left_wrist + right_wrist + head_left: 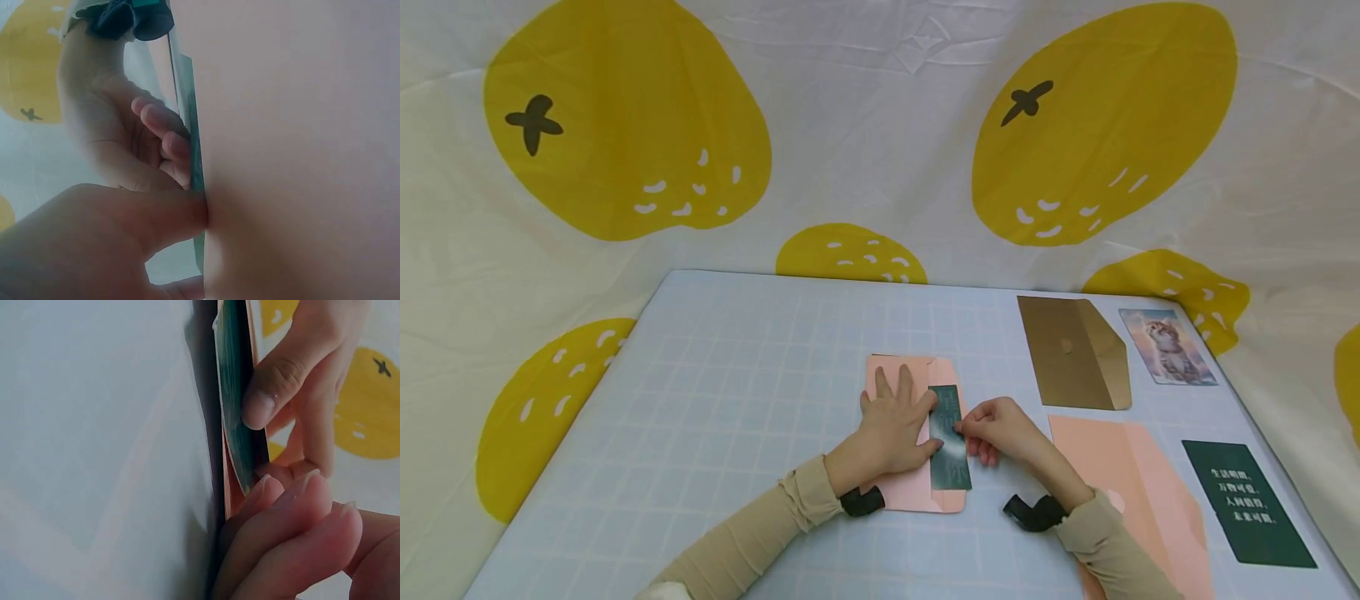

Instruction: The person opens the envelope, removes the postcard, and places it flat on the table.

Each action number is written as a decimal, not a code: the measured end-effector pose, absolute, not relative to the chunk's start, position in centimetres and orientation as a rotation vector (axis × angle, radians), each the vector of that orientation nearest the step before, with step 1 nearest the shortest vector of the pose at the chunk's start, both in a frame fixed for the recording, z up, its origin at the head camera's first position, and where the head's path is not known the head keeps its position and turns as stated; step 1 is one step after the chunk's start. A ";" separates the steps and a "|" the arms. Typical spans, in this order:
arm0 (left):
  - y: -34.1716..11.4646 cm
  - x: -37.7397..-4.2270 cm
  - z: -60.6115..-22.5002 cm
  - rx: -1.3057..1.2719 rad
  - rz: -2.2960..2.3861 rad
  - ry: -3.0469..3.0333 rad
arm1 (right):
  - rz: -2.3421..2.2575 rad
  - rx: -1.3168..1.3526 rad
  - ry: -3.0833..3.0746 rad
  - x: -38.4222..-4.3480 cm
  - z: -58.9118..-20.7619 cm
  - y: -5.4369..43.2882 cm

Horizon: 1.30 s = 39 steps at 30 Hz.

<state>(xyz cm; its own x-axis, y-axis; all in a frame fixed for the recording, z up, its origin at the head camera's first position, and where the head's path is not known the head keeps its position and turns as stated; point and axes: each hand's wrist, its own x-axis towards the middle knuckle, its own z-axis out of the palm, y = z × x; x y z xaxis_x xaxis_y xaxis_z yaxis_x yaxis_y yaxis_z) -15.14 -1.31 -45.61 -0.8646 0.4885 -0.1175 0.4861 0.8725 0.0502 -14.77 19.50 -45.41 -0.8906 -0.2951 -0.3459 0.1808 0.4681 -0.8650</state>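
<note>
A pink envelope (904, 493) lies on the table with its flap unfolded to the right. A dark green card (950, 450) sits partly inside it, a strip showing across the flap. My left hand (891, 429) is spread flat on the envelope, its thumb and index finger reaching the card's left side. My right hand (1003, 429) pinches the card's right edge between thumb and index finger, its other fingers curled below. In the right wrist view the green card (231, 381) stands slightly off the envelope, beside the left thumb (259, 409).
At the right lie a brown envelope (1063, 358), a kitten picture card (1168, 346), a larger pink envelope (1120, 467) partly under my right forearm, and a green card with white writing (1247, 500). A curtain with yellow fruit shapes (632, 125) hangs behind the table.
</note>
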 end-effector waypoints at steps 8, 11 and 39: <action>-1.3 -15.1 -45.5 0.772 0.011 2.916 | -1.363 -0.106 2.315 -14.6 -45.4 19.3; -1.3 -15.0 -45.5 0.768 -0.004 2.917 | -1.337 -0.113 2.324 -14.5 -45.4 19.2; -1.4 -15.0 -45.5 0.751 -0.036 2.903 | -1.237 -0.193 2.333 -15.4 -44.1 22.8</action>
